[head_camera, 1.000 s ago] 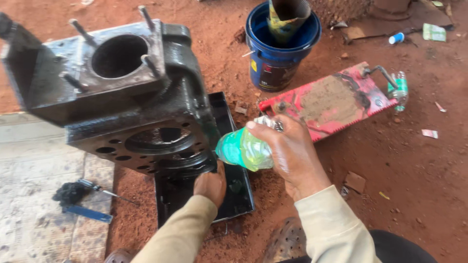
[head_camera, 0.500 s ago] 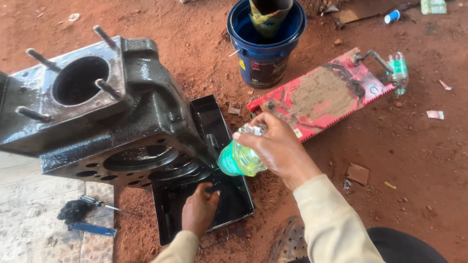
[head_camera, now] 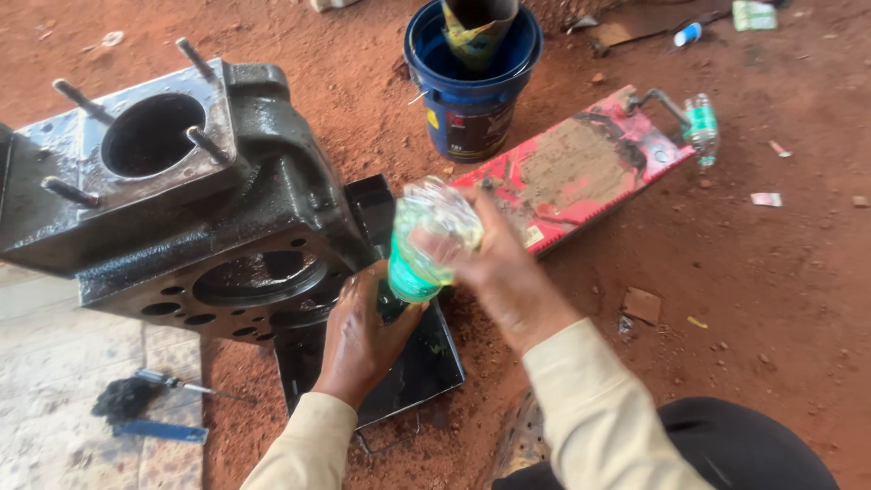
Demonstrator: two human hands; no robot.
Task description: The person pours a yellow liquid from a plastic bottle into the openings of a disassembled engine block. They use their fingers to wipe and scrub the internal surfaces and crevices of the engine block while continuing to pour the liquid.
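Right hand [head_camera: 508,272] grips tilted plastic bottle [head_camera: 426,238]; left hand [head_camera: 363,336] cupped beneath, over black tray [head_camera: 413,372]. Engine block [head_camera: 181,200] crowds left; bucket [head_camera: 472,82], red panel [head_camera: 581,168] behind.

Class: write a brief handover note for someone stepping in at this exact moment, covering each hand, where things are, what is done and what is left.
Right hand: grips the plastic bottle, held over the black tray.
Left hand: over the tray, touching the bottle's lower end.
Engine block: on the ground beside the tray, looks wet.
Blue bucket and red board: behind.
Brush: lies left.
Done and left: cannot be judged from here.
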